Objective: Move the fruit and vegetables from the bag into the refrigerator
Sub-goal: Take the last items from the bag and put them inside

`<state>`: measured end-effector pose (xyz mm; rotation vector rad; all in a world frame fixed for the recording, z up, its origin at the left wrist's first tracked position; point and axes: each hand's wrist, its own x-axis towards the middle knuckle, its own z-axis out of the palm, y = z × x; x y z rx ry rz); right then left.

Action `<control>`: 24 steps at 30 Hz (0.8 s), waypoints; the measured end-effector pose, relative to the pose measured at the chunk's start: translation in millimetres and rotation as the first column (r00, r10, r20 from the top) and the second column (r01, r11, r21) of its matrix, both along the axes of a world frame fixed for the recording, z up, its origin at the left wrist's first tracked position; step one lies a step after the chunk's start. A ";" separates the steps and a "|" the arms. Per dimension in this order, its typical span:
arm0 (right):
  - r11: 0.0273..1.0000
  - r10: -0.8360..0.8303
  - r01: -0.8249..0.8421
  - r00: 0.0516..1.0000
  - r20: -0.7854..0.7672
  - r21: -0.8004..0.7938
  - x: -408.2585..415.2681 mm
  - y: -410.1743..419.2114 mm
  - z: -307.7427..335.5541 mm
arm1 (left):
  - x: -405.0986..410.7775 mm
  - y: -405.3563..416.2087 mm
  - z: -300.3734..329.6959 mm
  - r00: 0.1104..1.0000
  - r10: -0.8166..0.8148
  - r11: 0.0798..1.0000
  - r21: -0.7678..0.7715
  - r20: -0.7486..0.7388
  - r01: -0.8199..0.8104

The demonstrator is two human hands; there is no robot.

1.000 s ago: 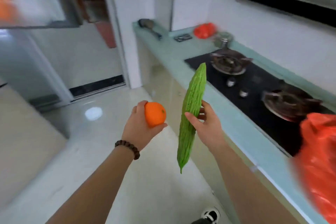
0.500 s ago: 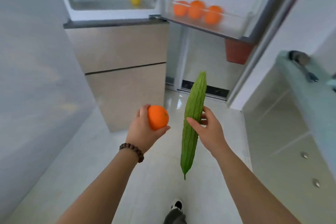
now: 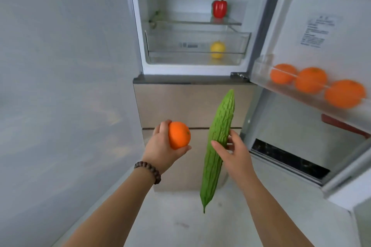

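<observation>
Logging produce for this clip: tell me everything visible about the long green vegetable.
The bitter gourd is long, green and ridged with a bumpy skin, tapering to a thin point at its lower end. It hangs nearly upright, tilted slightly right at the top, in front of the closed lower drawers of the open refrigerator. The right hand holds it near the middle, thumb across the front. Nothing else touches it.

Small round orange sits up in the left hand, and a long bumpy green bitter melon is held nearly upright in the right hand, thin tip pointing down. Both are out in front of the open refrigerator, whose door bin holds three more oranges, with a red bell pepper on a shelf and a lemon in the clear drawer.
</observation>
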<state>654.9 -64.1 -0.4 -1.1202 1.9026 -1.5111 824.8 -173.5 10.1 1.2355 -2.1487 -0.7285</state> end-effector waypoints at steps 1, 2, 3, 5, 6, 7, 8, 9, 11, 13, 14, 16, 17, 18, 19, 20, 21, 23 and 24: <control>1.000 0.004 -0.004 1.000 -0.003 -0.024 -9.2 -18.1 7.7 | -7.2 -17.9 9.6 1.000 0.004 1.000 -0.027 -0.010 -0.005; 0.999 0.006 -0.007 1.000 -0.012 -0.049 -18.0 -35.6 15.9 | -13.1 -34.1 19.0 1.000 0.011 0.998 -0.054 -0.024 -0.012; 0.997 0.011 -0.012 1.000 -0.023 -0.071 -25.7 -52.6 25.6 | -18.1 -49.2 28.1 0.999 0.018 0.997 -0.078 -0.039 -0.021; 0.994 0.030 -0.034 0.999 -0.044 -0.105 -38.7 -86.4 46.0 | -25.3 -77.5 46.6 0.997 0.030 0.992 -0.119 -0.064 -0.037; 0.992 0.042 -0.049 0.998 -0.055 -0.119 -43.9 -102.7 56.7 | -27.9 -90.5 56.3 0.997 0.036 0.989 -0.140 -0.075 -0.046; 0.989 0.053 -0.061 0.997 -0.063 -0.133 -48.8 -119.3 67.0 | -30.2 -103.9 66.2 0.995 0.042 0.984 -0.166 -0.089 -0.057; 0.986 0.061 -0.070 0.996 -0.066 -0.151 -53.0 -135.5 77.2 | -32.5 -117.5 76.2 0.993 0.046 0.978 -0.198 -0.105 -0.066; 0.983 0.066 -0.077 0.995 -0.068 -0.167 -56.9 -151.6 87.3 | -34.8 -131.1 86.5 0.991 0.045 0.971 -0.229 -0.124 -0.073; 0.978 0.075 -0.091 0.993 -0.091 -0.190 -64.3 -183.4 107.8 | -40.0 -159.0 106.4 0.987 0.041 0.957 -0.279 -0.158 -0.084; 0.974 0.085 -0.108 0.989 -0.125 -0.197 -71.8 -215.0 127.4 | -45.2 -186.3 124.9 0.980 0.045 0.946 -0.309 -0.193 -0.104; 0.975 0.093 -0.118 0.987 -0.133 -0.188 -75.5 -231.5 136.9 | -47.7 -200.1 133.4 0.975 0.051 0.939 -0.322 -0.214 -0.119; 0.976 0.127 -0.146 0.985 -0.119 -0.165 -81.8 -263.9 156.1 | -52.9 -226.4 149.2 0.966 0.051 0.926 -0.351 -0.254 -0.141; 0.976 0.141 -0.158 0.983 -0.113 -0.152 -84.5 -279.7 165.5 | -55.4 -239.5 155.9 0.962 0.042 0.919 -0.367 -0.270 -0.143; 0.976 0.152 -0.168 0.981 -0.120 -0.140 -86.2 -294.8 175.7 | -58.1 -252.9 161.7 0.958 0.028 0.913 -0.382 -0.284 -0.140; 0.976 0.154 -0.172 0.979 -0.136 -0.132 -88.0 -308.9 186.1 | -60.5 -265.9 167.1 0.956 0.012 0.908 -0.398 -0.294 -0.133; 0.977 0.148 -0.169 0.977 -0.153 -0.134 -90.0 -322.5 196.7 | -62.7 -278.6 172.2 0.954 -0.004 0.902 -0.413 -0.301 -0.126; 0.977 0.137 -0.161 0.976 -0.169 -0.139 -91.9 -335.2 208.5 | -64.6 -291.1 177.3 0.951 -0.019 0.896 -0.428 -0.309 -0.121; 0.981 0.115 -0.140 0.978 -0.172 -0.137 -96.7 -361.4 228.2 | -68.1 -313.8 187.0 0.944 -0.046 0.885 -0.452 -0.326 -0.113; 0.984 0.110 -0.130 0.982 -0.155 -0.124 -98.8 -374.0 235.6 | -70.1 -323.9 191.5 0.943 -0.059 0.878 -0.466 -0.329 -0.108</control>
